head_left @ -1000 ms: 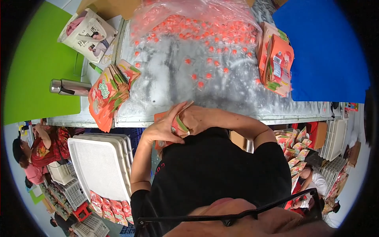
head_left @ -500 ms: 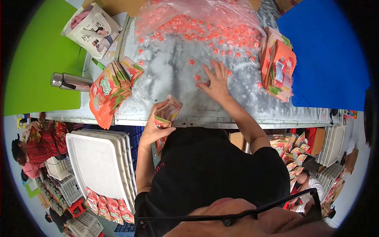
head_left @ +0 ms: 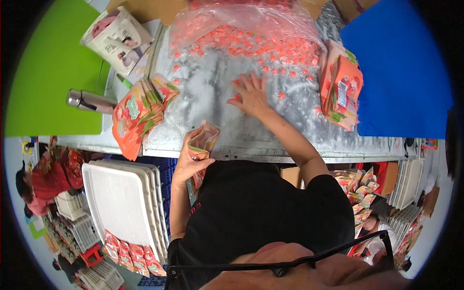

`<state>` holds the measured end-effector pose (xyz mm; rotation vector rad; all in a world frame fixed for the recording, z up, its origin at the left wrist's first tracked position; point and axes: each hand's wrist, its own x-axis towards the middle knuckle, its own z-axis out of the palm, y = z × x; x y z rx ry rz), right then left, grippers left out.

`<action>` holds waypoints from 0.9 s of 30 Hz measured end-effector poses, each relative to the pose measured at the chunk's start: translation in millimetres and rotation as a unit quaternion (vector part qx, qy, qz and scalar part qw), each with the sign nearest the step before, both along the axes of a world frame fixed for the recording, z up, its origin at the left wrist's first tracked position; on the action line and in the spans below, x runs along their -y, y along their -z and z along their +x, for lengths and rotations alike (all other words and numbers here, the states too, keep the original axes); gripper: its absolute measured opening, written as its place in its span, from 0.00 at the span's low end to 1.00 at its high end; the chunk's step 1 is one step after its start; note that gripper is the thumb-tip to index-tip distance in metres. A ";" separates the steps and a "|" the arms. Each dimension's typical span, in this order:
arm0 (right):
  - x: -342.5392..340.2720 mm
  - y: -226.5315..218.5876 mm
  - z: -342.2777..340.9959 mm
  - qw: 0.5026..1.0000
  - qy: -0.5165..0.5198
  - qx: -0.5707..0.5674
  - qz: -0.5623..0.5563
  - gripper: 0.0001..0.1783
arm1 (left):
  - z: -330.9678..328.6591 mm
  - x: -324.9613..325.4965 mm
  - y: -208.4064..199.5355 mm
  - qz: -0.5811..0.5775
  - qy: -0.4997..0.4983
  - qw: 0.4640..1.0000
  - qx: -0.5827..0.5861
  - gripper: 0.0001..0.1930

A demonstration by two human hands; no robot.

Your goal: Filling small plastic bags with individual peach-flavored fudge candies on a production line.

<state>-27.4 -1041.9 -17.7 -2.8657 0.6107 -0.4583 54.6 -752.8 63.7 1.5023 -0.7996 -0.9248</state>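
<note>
My left hand (head_left: 185, 165) grips a red and green printed pouch (head_left: 205, 140) at the table's front edge, its mouth held wide and facing up. My right hand (head_left: 252, 98) lies with fingers spread over the metal tabletop (head_left: 208, 92). Red wrapped candies (head_left: 237, 97) show at its thumb and fingertips; whether it touches them I cannot tell. Beyond it, a heap of small red candies in clear wrappers (head_left: 251, 46) spills from a big clear plastic bag (head_left: 241, 19). One stray candy (head_left: 282, 95) sits to the right of that hand.
Stacks of flat pouches lie left (head_left: 133, 113) and right (head_left: 340, 89). A steel flask (head_left: 89, 100) and a white carrier bag (head_left: 116, 41) stand at left. Below the table edge are stacked white trays (head_left: 121, 198) and filled pouches (head_left: 362, 193). Other people sit farther off at both sides.
My right hand has moved slightly left over the tabletop, its fingers now covering candies that lay in view. The left hand still holds the pouch in nearly the same place.
</note>
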 end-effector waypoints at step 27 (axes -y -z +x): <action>110.4 -85.4 -212.7 0.907 0.260 0.307 -0.125 0.15 | -4.6 2.4 -2.2 0.014 -0.046 0.997 -0.055 0.43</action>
